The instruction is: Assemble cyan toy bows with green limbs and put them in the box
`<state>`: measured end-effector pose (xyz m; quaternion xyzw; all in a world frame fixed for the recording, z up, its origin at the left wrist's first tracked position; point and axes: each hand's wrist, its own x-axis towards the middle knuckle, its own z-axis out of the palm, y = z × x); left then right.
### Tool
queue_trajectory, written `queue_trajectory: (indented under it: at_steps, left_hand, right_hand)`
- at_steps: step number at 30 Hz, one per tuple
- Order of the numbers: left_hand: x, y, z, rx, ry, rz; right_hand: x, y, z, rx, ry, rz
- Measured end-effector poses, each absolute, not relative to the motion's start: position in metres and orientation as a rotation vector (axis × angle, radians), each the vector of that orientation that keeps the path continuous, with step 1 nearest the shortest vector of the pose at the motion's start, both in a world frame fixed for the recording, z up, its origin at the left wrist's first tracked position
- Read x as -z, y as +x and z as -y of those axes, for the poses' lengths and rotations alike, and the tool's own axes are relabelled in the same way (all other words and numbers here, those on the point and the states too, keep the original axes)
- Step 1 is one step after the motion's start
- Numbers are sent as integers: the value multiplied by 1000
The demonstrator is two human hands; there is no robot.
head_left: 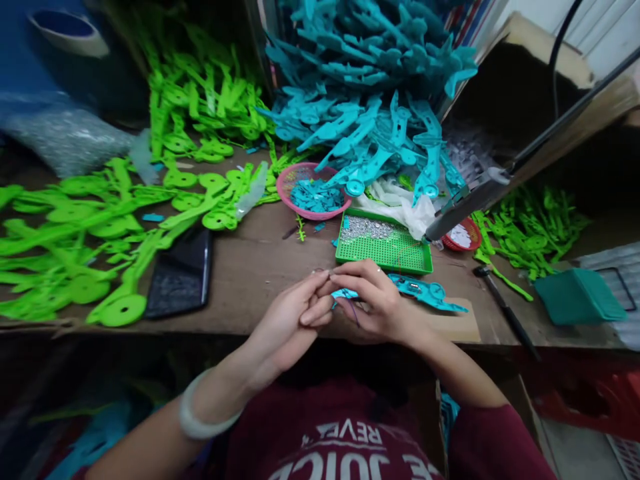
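My left hand (295, 317) and my right hand (373, 300) meet at the table's front edge, fingers closed. Between them shows a bit of a blue plastic part (345, 293), mostly covered by my fingers. A thin dark wire (355, 312) hangs by my right palm. What the left fingertips pinch is hidden. Just right of my right hand, a longer blue plastic piece (433, 293) with a small fitting lies partly on a cardboard sheet (463, 323). Beyond my hands stands a green perforated tray (385, 252) holding small metal pieces (367, 229).
Green plastic parts (80, 220) cover the left, beside a dark phone-like slab (181, 277). Blue parts (365, 133) pile up behind a pink bowl (313, 212) of blue bits. At right are a hammer (505, 310), a red basket (474, 239), a teal bin (575, 297) and a slanting grey pole (470, 200).
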<state>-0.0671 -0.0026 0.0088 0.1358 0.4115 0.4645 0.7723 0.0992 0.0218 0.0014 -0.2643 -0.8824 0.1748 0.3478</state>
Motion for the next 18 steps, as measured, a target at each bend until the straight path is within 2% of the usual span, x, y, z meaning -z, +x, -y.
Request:
queue_trajectory:
  at_steps: [3,5,12,14,16,18]
  left_hand:
    - [-10,-72,3,-1077,391,-918]
    - [-9,-74,5,-1159,524,-1003]
    - [-8,-82,2,-1085,770,-1283]
    - [-2,-87,-1,-998,831,-1377]
    - [4,-96,0,-901,883,-1429]
    - [7,-111,1,-816,921,-1448]
  right_hand:
    - [-2,106,-21,-552,-675,2103]
    - [-4,108,-21,-492,-720,2034]
    - [-10,76,-8,220,-805,2598]
    - [-10,68,-9,326,-850,2632]
    - [-11,66,-13,274,-868,2667]
    - [-15,70,-13,1,-850,2644]
